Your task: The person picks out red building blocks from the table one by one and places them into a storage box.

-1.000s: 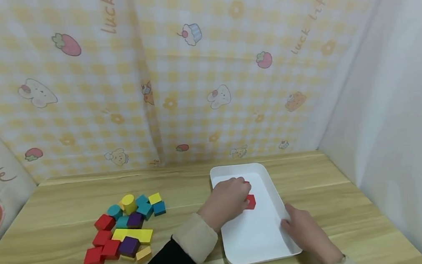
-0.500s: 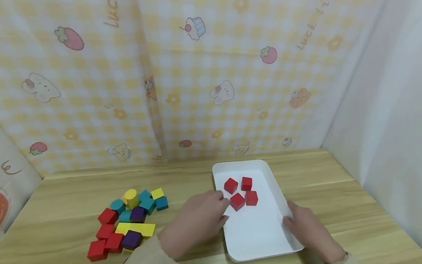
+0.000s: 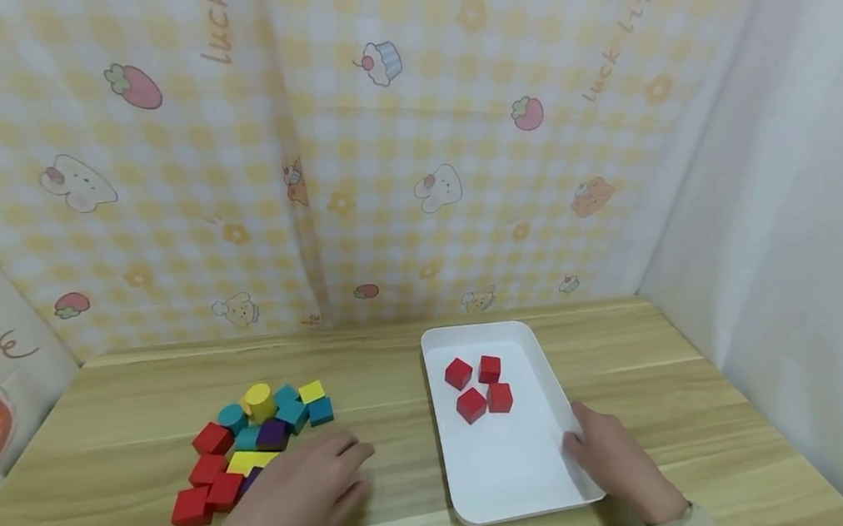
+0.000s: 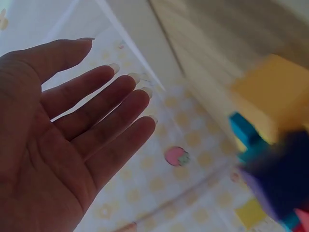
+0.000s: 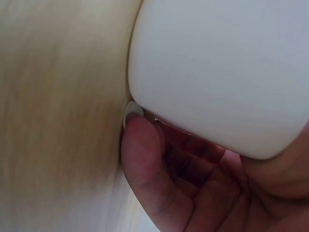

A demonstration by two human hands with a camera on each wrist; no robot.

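Observation:
My left hand (image 3: 291, 496) is over the front right part of a block pile, holding nothing; in the left wrist view its fingers are extended and apart. Beneath and beside it lie red cubes (image 3: 191, 509), a long yellow block (image 3: 251, 461), purple blocks (image 3: 273, 435), teal blocks (image 3: 293, 416) and a yellow cylinder (image 3: 260, 403). The hand hides part of the pile. With my right hand (image 3: 611, 455) I grip the right side wall of a white tray (image 3: 516, 489), thumb over the rim. Several red cubes (image 3: 472, 406) sit together in the tray's far half.
The wooden table (image 3: 377, 359) carries both pile and tray. A patterned yellow-and-white cloth (image 3: 389, 241) hangs behind it, and a white side wall (image 3: 783, 265) borders it on the right.
My left hand has come out of the tray and moved left to the block pile, leaving the red cubes behind. My right hand stays on the tray's side.

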